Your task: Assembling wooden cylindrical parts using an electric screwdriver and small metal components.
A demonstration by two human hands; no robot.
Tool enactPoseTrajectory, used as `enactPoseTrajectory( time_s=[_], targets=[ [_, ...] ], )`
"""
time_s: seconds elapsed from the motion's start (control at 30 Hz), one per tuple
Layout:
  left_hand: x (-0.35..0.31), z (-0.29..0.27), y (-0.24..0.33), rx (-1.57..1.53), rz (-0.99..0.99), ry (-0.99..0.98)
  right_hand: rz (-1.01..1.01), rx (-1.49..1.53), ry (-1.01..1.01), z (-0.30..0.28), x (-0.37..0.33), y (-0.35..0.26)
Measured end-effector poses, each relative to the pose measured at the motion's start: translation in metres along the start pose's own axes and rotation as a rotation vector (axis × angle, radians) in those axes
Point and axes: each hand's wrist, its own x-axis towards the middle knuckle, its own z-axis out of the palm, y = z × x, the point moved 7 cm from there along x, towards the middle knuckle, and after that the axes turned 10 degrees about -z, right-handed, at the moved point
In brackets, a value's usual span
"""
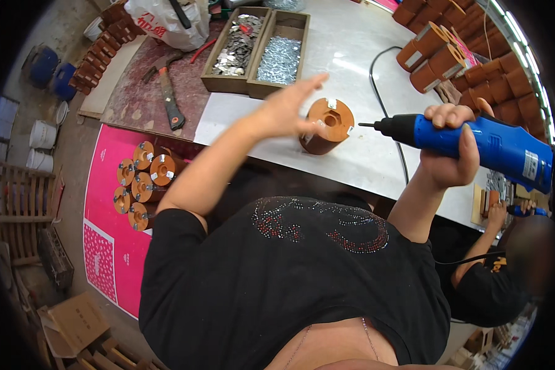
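My right hand (453,157) is wrapped round a blue electric screwdriver (496,145) with a black nose, its thin bit pointing left. In front of the bit, a short gap away, an orange-brown wooden-looking cylinder (344,114) stands on the table. Its top has a central hole and small pale metal tabs at the rim. My left hand (283,112), slightly blurred, is open with thumb and fingers apart at the cylinder's left side. The thumb overlaps the cylinder's edge; whether it touches cannot be told.
Behind lie a wooden tray of flat metal pieces (219,83) and a tray of screws (262,89). A hammer (169,98) rests at left. Finished-looking cylinders (143,186) stand on pink sheeting; more cylinders (435,58) are stacked right. A black cable (372,71) crosses the table. A co-worker (493,277) sits at right.
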Motion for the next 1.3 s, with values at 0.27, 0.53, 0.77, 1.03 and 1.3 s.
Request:
enactPoseTrajectory(
  time_s=[0.27,0.53,0.77,1.03,1.3],
  targets=[
    [0.081,-0.020,-0.090,0.921,-0.316,-0.144,-0.029,0.001,-0.071,0.000,-0.004,-0.036],
    [0.095,-0.020,-0.101,0.615,-0.281,-0.214,-0.056,-0.065,-0.084,-0.009,-0.008,-0.046],
    [0.086,-0.032,-0.096,0.614,-0.208,-0.051,-0.002,-0.053,0.009,-0.018,-0.011,-0.039],
    [0.069,-0.049,-0.065,0.481,-0.131,0.057,0.062,-0.048,0.089,-0.019,-0.012,-0.033],
    [0.022,-0.012,0.032,-0.965,-0.220,-0.257,-0.132,0.171,0.044,0.005,0.009,-0.046]
  ],
)
